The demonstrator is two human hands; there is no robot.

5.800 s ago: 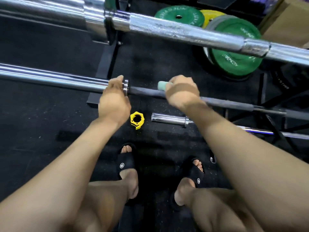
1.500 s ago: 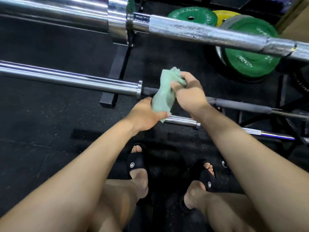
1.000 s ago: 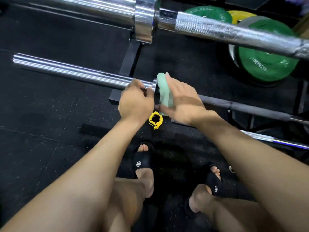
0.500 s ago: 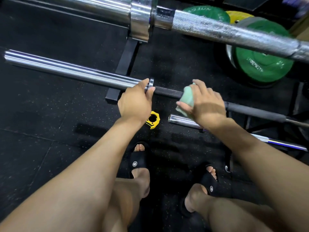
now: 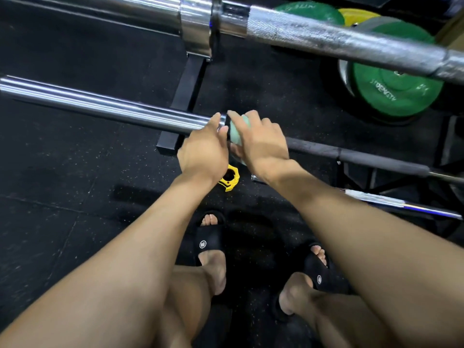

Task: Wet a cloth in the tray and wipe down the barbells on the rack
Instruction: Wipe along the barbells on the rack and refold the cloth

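Head view: three steel barbells cross the frame, and two green weight plates (image 5: pixel 396 94) lean behind. Right hand (image 5: pixel 261 144) wraps one pale green cloth (image 5: pixel 236 133) around the middle chrome barbell (image 5: pixel 113 109) at its collar; left hand (image 5: pixel 203 151) grips the sleeve just beside it.

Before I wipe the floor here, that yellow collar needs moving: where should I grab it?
Take the yellow collar by its outer ring, from above, fingers pinching across the rim. It seems to lie nearly flat on the floor with its centre hole facing up; the left hand partly covers it now.
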